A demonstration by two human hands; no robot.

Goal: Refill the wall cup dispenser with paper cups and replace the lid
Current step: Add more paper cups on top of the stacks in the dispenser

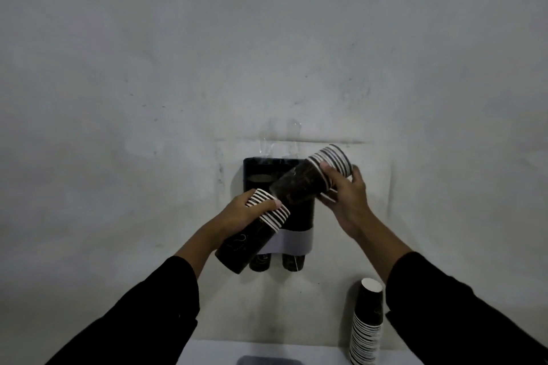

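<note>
each hand (237, 212) (345, 195) gripped a cup stack (252, 231) (311, 178) at the open dispenser (299, 216), neither loaded, lid not replaced, spare stack (366, 323) on desk.

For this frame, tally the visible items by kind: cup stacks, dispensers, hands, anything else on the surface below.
Paper cup stacks outside the dispenser: 3, with one in the left hand at, one in the right hand at, one standing on the white surface at
Wall cup dispenser: 1
Dark flat object, possibly the lid: 1
Hands: 2
Total: 7
</note>
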